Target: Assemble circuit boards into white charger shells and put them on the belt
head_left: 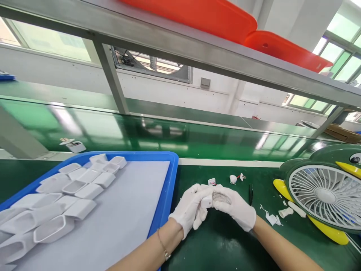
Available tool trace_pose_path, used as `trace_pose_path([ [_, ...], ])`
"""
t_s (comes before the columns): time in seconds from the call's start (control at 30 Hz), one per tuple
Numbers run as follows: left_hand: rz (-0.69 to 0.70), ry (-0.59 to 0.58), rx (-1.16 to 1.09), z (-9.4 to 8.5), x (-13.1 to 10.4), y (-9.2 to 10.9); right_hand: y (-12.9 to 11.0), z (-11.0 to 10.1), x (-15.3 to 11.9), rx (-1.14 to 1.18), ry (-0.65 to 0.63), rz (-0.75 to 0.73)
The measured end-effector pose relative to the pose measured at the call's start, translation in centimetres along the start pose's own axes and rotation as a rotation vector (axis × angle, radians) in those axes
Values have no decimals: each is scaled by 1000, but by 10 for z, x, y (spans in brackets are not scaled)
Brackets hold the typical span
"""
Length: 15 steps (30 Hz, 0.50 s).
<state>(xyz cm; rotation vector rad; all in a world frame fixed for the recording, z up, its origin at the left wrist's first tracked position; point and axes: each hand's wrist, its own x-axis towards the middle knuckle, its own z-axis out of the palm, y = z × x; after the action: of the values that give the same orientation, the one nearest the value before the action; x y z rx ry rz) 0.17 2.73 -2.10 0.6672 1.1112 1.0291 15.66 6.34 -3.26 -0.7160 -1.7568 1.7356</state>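
In white gloves, my left hand point(189, 207) and my right hand point(236, 207) meet over the green table. My left fingers are wrapped round a small white plastic housing point(207, 202), which looks like a charger shell. The right fingers curl against its other side; what lies inside them is hidden. Just behind the hands sits a small white plug part point(211, 181) with a bit of red wire. Farther right lie a round white piece point(233, 179) and a small white pronged part point(242, 177) with red wire. Black tweezers point(251, 194) rest beside the right hand.
On the left, a blue tray point(174, 177) lined with white paper holds many white hollow housings point(88, 191). A green and yellow fan point(324, 194) stands at right, near white scraps point(272, 217). White plug pieces point(75, 146) lie behind the tray. Red bins point(197, 17) sit on the overhead shelf.
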Motion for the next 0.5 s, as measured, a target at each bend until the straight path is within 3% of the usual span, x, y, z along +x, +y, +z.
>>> trace_pose_path([
  [0.17, 134, 66, 56, 2, 6, 7, -15, 4, 26, -392, 206, 12],
  [0.27, 279, 183, 161, -13, 12, 33, -26, -20, 62, -604, 243, -16],
  [0.4, 478, 382, 461, -71, -3, 89, -38, -86, 117, -829, 397, 25],
  [0.5, 503, 575, 774, -126, -29, 124, -38, -135, 136, -978, 521, 150],
])
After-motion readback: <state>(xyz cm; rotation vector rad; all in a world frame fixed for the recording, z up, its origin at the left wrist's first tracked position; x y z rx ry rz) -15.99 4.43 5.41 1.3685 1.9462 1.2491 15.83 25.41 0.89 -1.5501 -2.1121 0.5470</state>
